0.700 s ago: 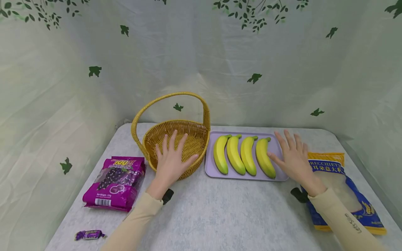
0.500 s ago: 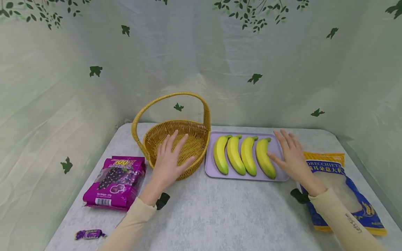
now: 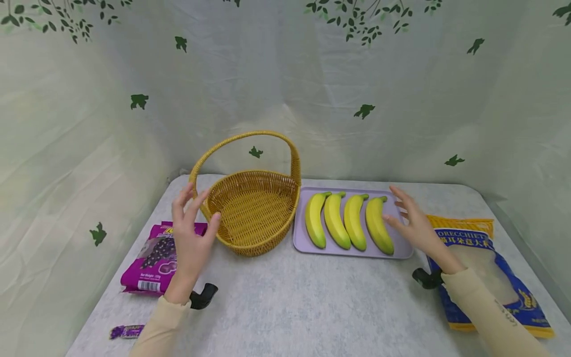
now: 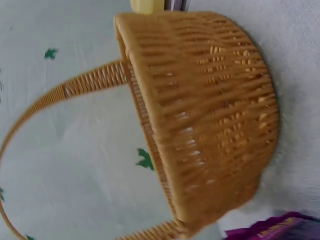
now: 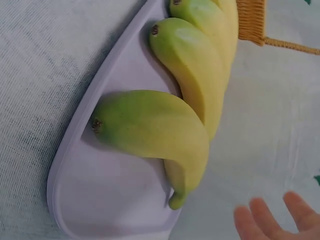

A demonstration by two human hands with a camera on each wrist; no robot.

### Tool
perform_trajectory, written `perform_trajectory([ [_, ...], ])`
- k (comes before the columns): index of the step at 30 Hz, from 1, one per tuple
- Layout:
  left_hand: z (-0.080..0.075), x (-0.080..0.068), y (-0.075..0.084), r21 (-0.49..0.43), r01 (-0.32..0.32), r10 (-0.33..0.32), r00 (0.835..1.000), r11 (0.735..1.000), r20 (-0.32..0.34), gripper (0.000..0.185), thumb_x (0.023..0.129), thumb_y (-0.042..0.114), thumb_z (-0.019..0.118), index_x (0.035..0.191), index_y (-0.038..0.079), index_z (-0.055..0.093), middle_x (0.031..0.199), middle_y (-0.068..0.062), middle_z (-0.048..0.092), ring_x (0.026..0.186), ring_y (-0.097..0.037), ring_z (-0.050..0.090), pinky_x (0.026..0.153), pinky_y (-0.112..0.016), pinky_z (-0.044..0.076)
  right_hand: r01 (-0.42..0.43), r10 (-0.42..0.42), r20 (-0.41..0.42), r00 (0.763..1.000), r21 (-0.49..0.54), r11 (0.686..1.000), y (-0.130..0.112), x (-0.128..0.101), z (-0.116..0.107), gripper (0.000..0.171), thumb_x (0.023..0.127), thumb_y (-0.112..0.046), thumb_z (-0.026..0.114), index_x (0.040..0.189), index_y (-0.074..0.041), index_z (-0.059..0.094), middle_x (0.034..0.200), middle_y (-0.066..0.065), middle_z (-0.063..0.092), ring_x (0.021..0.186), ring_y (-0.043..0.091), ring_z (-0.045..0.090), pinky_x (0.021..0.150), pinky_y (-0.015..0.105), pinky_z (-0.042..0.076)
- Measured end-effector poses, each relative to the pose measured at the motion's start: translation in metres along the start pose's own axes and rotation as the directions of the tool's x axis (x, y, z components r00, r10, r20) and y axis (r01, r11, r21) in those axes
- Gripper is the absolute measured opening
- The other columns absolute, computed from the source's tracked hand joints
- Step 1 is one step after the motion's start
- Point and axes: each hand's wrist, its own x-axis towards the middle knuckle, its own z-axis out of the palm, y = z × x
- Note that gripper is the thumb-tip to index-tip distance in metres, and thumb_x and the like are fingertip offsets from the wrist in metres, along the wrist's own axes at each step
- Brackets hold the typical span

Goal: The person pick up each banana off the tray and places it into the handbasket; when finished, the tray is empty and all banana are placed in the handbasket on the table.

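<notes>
In the head view my left hand (image 3: 193,240) is held in the air with fingers slightly bent and spread, nothing in its grasp. It overlaps the left side of a wicker basket (image 3: 256,206) with a tall hoop handle, and partly hides a purple grape candy bag (image 3: 144,265). The left wrist view has the basket's woven side (image 4: 210,110) up close. My right hand (image 3: 417,230), also holding nothing, hovers at the right end of a lilac tray (image 3: 403,248), thumb beside the rightmost banana (image 3: 378,225). Blurred right fingertips (image 5: 270,215) show low in the right wrist view.
Several bananas (image 3: 335,220) lie side by side on the tray, right of the basket. A blue and yellow pasta bag (image 3: 482,267) lies under the right forearm. One wrapped candy (image 3: 127,331) sits at the front left, partly behind the left sleeve. A printed curtain (image 3: 285,89) surrounds the table.
My left hand has moved left, from over the basket to its left edge before the candy bag. My right hand has turned slightly, staying by the tray's right end. The basket and bananas stay put.
</notes>
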Motion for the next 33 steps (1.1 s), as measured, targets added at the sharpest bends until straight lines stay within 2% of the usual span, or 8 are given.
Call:
perform_trajectory([
  [2, -0.006, 0.0, -0.007, -0.011, 0.067, -0.068, 0.997, 0.998, -0.022, 0.053, 0.082, -0.006, 0.067, 0.133, 0.004, 0.055, 0.149, -0.01, 0.033, 0.13, -0.029, 0.035, 0.103, -0.041, 0.034, -0.048, 0.044, 0.049, 0.998, 0.075, 0.996, 0.001, 0.001, -0.002, 0.075, 0.097, -0.014, 0.057, 0.155, -0.019, 0.01, 0.154, 0.023, 0.016, 0.129, 0.05, 0.03, 0.099, 0.068, 0.027],
  [4, -0.011, 0.0, -0.015, -0.038, 0.133, -0.133, 0.991, 0.99, -0.002, 0.061, 0.083, -0.009, 0.065, 0.139, 0.006, 0.049, 0.151, -0.006, 0.029, 0.132, -0.025, 0.032, 0.105, -0.043, 0.034, -0.095, 0.084, 0.09, 0.992, 0.129, 0.987, 0.004, 0.002, -0.004, 0.076, 0.098, -0.015, 0.054, 0.155, -0.023, 0.005, 0.155, 0.023, 0.013, 0.129, 0.051, 0.028, 0.099, 0.07, 0.025],
  [7, -0.016, 0.004, -0.009, -0.086, 0.237, -0.232, 0.97, 0.968, 0.072, 0.069, 0.087, -0.009, 0.061, 0.148, 0.01, 0.035, 0.154, -0.005, 0.024, 0.135, -0.025, 0.03, 0.107, -0.048, 0.033, -0.157, 0.135, 0.133, 0.982, 0.177, 0.972, 0.008, 0.002, -0.007, 0.075, 0.1, -0.018, 0.051, 0.155, -0.025, 0.0, 0.155, 0.024, 0.009, 0.129, 0.051, 0.026, 0.098, 0.071, 0.024],
  [11, -0.018, 0.01, 0.001, -0.111, 0.322, -0.305, 0.941, 0.94, 0.147, 0.071, 0.091, -0.007, 0.057, 0.152, 0.009, 0.023, 0.154, -0.012, 0.022, 0.134, -0.031, 0.031, 0.105, -0.054, 0.031, -0.209, 0.177, 0.166, 0.97, 0.201, 0.957, 0.01, 0.003, -0.01, 0.074, 0.101, -0.023, 0.048, 0.155, -0.024, -0.002, 0.155, 0.026, 0.008, 0.13, 0.053, 0.023, 0.098, 0.072, 0.024],
  [13, -0.017, 0.012, -0.003, -0.101, 0.328, -0.31, 0.937, 0.939, 0.161, 0.071, 0.092, -0.006, 0.057, 0.152, 0.008, 0.022, 0.153, -0.015, 0.024, 0.134, -0.031, 0.032, 0.104, -0.054, 0.032, -0.22, 0.185, 0.178, 0.966, 0.205, 0.954, 0.011, 0.004, -0.011, 0.074, 0.101, -0.024, 0.048, 0.155, -0.024, -0.002, 0.154, 0.026, 0.008, 0.13, 0.054, 0.023, 0.098, 0.071, 0.025],
  [21, -0.015, 0.012, -0.014, -0.059, 0.295, -0.284, 0.946, 0.954, 0.155, 0.068, 0.093, -0.009, 0.053, 0.152, 0.01, 0.025, 0.136, -0.025, 0.037, 0.124, -0.038, 0.041, 0.099, -0.056, 0.038, -0.262, 0.2, 0.261, 0.945, 0.233, 0.936, 0.023, 0.009, -0.012, 0.073, 0.101, -0.026, 0.049, 0.155, -0.021, 0.001, 0.155, 0.024, 0.009, 0.132, 0.052, 0.023, 0.1, 0.066, 0.03],
  [28, -0.017, 0.013, -0.021, -0.048, 0.261, -0.25, 0.954, 0.964, 0.166, 0.068, 0.093, -0.008, 0.053, 0.151, 0.014, 0.026, 0.132, -0.024, 0.04, 0.12, -0.039, 0.045, 0.097, -0.046, 0.043, -0.33, 0.228, 0.364, 0.903, 0.247, 0.911, 0.029, 0.015, -0.012, 0.074, 0.101, -0.025, 0.05, 0.155, -0.022, 0.001, 0.155, 0.025, 0.005, 0.135, 0.049, 0.021, 0.098, 0.062, 0.036],
  [33, -0.018, 0.013, -0.027, -0.094, 0.285, -0.267, 0.948, 0.954, 0.172, 0.07, 0.092, -0.009, 0.054, 0.151, 0.013, 0.025, 0.138, -0.019, 0.04, 0.12, -0.04, 0.044, 0.096, -0.032, 0.046, -0.337, 0.242, 0.359, 0.902, 0.231, 0.913, 0.028, 0.02, -0.009, 0.073, 0.1, -0.024, 0.05, 0.155, -0.017, 0.002, 0.154, 0.028, 0.006, 0.133, 0.048, 0.025, 0.097, 0.06, 0.038],
])
